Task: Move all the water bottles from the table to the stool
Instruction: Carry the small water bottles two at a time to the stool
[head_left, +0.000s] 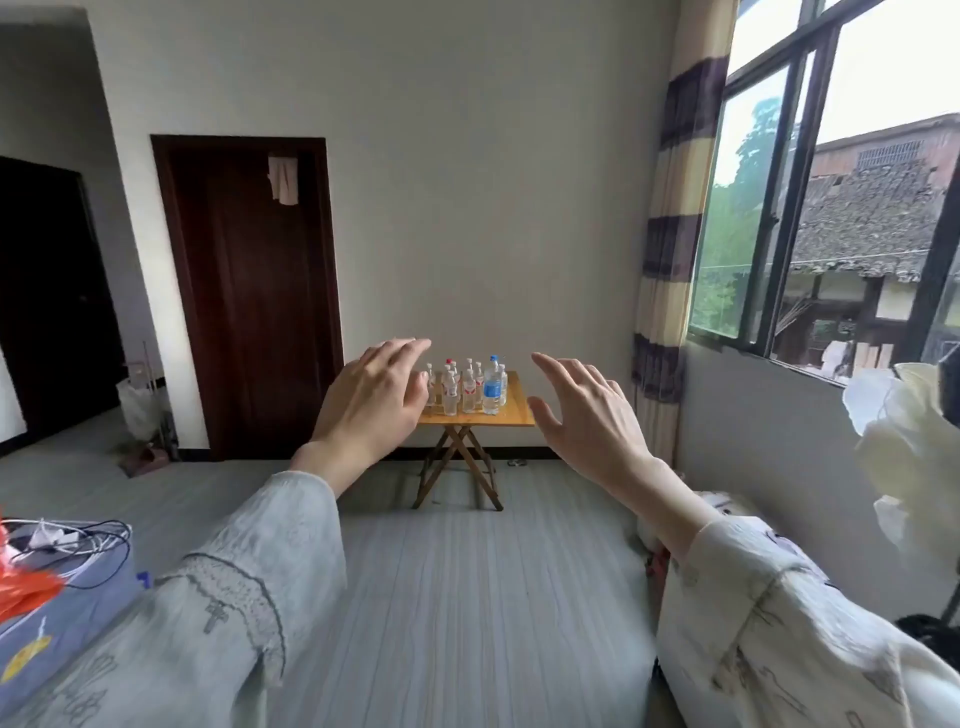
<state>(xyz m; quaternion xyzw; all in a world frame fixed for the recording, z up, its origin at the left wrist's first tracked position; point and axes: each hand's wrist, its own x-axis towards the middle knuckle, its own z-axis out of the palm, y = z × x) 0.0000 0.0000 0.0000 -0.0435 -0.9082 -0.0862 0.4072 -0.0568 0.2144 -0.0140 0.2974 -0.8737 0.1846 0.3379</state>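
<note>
Two pale sleeves (249, 587) reach forward over the grey floor (467, 597), the left hand (371, 400) and right hand (589, 415) raised with fingers spread, gripping nothing. Well beyond them stands the small wooden folding table (517, 410) against the far wall, its top crowded with upright water bottles (470, 387); the blue-labelled bottle (492, 387) stands at the table's right side.

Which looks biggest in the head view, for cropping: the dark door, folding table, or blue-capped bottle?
1. Dark door
2. Folding table
3. Blue-capped bottle

All three stand far across the room at a similar depth, so the order is probably true in fact too.
</note>
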